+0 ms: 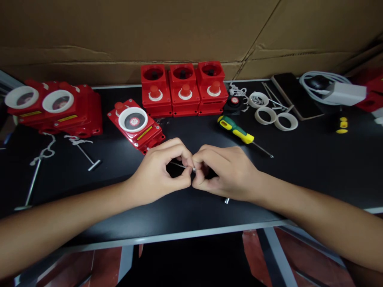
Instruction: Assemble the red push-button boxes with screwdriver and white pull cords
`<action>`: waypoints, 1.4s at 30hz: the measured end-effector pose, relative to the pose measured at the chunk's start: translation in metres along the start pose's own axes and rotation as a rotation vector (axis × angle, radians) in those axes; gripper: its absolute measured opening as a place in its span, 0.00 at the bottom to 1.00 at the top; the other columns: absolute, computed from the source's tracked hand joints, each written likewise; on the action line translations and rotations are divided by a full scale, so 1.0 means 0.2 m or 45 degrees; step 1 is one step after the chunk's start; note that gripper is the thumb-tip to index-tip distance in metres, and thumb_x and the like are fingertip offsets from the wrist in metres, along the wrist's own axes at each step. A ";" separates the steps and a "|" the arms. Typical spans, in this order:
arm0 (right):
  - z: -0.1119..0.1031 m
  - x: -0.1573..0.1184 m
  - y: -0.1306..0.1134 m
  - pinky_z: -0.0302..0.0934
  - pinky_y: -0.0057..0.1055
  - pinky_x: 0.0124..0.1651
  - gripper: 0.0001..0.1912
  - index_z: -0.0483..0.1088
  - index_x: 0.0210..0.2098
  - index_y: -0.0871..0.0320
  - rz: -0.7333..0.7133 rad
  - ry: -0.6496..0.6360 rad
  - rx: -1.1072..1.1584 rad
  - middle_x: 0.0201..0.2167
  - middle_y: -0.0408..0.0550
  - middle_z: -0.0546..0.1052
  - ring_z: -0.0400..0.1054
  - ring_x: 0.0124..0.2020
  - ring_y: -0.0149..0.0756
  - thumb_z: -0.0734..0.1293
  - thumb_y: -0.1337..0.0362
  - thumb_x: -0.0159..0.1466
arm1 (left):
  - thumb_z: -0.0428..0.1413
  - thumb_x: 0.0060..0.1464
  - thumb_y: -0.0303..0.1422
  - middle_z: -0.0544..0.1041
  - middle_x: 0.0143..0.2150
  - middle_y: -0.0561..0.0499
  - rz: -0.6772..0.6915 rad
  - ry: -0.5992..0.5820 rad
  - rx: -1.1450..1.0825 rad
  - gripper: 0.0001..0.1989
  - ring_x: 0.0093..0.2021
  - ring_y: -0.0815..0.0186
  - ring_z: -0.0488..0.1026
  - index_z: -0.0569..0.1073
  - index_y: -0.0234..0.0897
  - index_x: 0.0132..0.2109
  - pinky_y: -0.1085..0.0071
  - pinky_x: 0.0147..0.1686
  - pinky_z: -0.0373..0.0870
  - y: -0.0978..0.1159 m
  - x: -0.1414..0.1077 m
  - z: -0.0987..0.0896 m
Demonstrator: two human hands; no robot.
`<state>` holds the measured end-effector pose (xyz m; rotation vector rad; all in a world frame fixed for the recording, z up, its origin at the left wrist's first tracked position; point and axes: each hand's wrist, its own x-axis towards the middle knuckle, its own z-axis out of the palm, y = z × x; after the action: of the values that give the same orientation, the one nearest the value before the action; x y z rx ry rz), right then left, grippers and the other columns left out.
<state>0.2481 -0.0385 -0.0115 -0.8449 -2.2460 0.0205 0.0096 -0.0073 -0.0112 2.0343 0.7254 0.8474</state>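
Note:
Near the table's front, my left hand (164,169) and my right hand (229,169) meet fingertip to fingertip. Both pinch a thin whitish cord (178,164), which runs inside the curl of my left fingers; its end is mostly hidden between the fingertips. Just behind my left hand lies a red box with a white ring (136,125), tilted on the table. A green and yellow screwdriver (236,129) rests behind my right hand, its tip pointing right. A small metal end (226,200) shows below my right hand, the rest of it covered.
Three red boxes (184,95) stand at the back of the black table (323,167). More red boxes with white rings (72,111) are at the left, near metal T-bars (85,153) with cords. White rings (286,121), a phone (295,95) and a coiled cable (308,89) lie back right.

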 end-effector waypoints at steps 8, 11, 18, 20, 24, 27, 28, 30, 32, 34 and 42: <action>-0.01 0.01 0.02 0.60 0.25 0.29 0.09 0.72 0.39 0.54 -0.005 0.007 -0.038 0.29 0.37 0.81 0.70 0.24 0.24 0.67 0.75 0.70 | 0.65 0.70 0.24 0.78 0.42 0.53 0.078 0.146 0.214 0.06 0.39 0.66 0.75 0.83 0.40 0.45 0.69 0.40 0.71 0.03 -0.02 0.01; -0.02 0.01 0.02 0.60 0.24 0.29 0.10 0.72 0.39 0.55 -0.013 0.028 -0.056 0.28 0.37 0.80 0.69 0.24 0.24 0.66 0.76 0.69 | 0.64 0.72 0.24 0.80 0.40 0.53 0.136 0.138 0.287 0.07 0.43 0.63 0.76 0.82 0.40 0.44 0.66 0.47 0.72 0.05 -0.03 0.01; -0.01 0.01 0.02 0.60 0.27 0.29 0.09 0.74 0.38 0.56 -0.055 0.013 -0.105 0.28 0.37 0.80 0.68 0.24 0.25 0.68 0.76 0.71 | 0.64 0.70 0.26 0.81 0.37 0.54 0.000 0.087 0.168 0.06 0.40 0.63 0.78 0.82 0.41 0.41 0.66 0.42 0.72 0.03 -0.01 0.00; -0.01 0.01 0.02 0.60 0.27 0.29 0.09 0.75 0.39 0.56 -0.071 0.009 -0.117 0.29 0.37 0.80 0.69 0.24 0.26 0.68 0.76 0.72 | 0.64 0.68 0.27 0.81 0.36 0.55 -0.015 0.079 0.125 0.06 0.39 0.63 0.78 0.82 0.41 0.40 0.66 0.41 0.72 0.02 -0.01 0.00; -0.02 0.01 0.02 0.61 0.27 0.29 0.09 0.76 0.41 0.57 -0.092 -0.034 -0.124 0.29 0.37 0.80 0.70 0.25 0.26 0.68 0.77 0.73 | 0.63 0.64 0.26 0.81 0.34 0.55 -0.046 0.067 0.077 0.06 0.37 0.63 0.77 0.81 0.41 0.38 0.65 0.41 0.71 0.02 0.01 0.00; -0.01 0.01 0.02 0.61 0.26 0.29 0.09 0.76 0.41 0.56 -0.104 -0.042 -0.112 0.30 0.38 0.80 0.71 0.25 0.26 0.69 0.76 0.74 | 0.62 0.61 0.25 0.78 0.33 0.56 -0.064 0.093 0.058 0.07 0.35 0.65 0.74 0.77 0.41 0.36 0.66 0.39 0.69 0.03 0.01 0.01; 0.00 0.01 0.02 0.60 0.27 0.29 0.09 0.76 0.41 0.57 -0.109 -0.042 -0.105 0.30 0.38 0.80 0.71 0.25 0.26 0.69 0.76 0.74 | 0.62 0.61 0.25 0.77 0.33 0.56 -0.067 0.100 0.053 0.07 0.34 0.65 0.73 0.76 0.41 0.35 0.67 0.38 0.68 0.03 0.01 0.01; 0.01 0.01 0.02 0.60 0.26 0.30 0.09 0.75 0.41 0.56 -0.111 -0.047 -0.083 0.30 0.38 0.80 0.70 0.26 0.25 0.68 0.76 0.75 | 0.61 0.60 0.25 0.74 0.32 0.57 -0.073 0.104 0.046 0.09 0.33 0.66 0.71 0.73 0.42 0.33 0.68 0.36 0.66 0.03 0.01 0.02; 0.02 0.01 0.01 0.59 0.27 0.30 0.10 0.74 0.40 0.56 -0.097 -0.050 -0.062 0.29 0.37 0.80 0.70 0.25 0.25 0.68 0.76 0.75 | 0.61 0.58 0.24 0.71 0.30 0.58 -0.083 0.089 0.037 0.10 0.32 0.67 0.69 0.71 0.42 0.32 0.69 0.35 0.64 0.03 0.01 0.02; 0.02 0.01 0.01 0.58 0.27 0.30 0.10 0.73 0.39 0.55 -0.091 -0.052 -0.050 0.29 0.36 0.79 0.69 0.25 0.25 0.69 0.75 0.75 | 0.61 0.57 0.24 0.69 0.30 0.58 -0.097 0.081 0.026 0.11 0.31 0.67 0.67 0.69 0.42 0.32 0.69 0.33 0.63 0.03 0.01 0.02; 0.04 0.01 -0.01 0.56 0.28 0.30 0.10 0.71 0.40 0.54 -0.066 -0.041 -0.060 0.29 0.36 0.79 0.67 0.25 0.25 0.69 0.73 0.76 | 0.61 0.54 0.24 0.70 0.29 0.59 -0.134 0.083 0.026 0.10 0.30 0.68 0.66 0.70 0.42 0.31 0.70 0.33 0.62 0.04 0.00 0.02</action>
<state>0.2418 -0.0364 -0.0152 -0.8158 -2.3060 -0.0433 0.0140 -0.0120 -0.0061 1.9754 0.8729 0.8516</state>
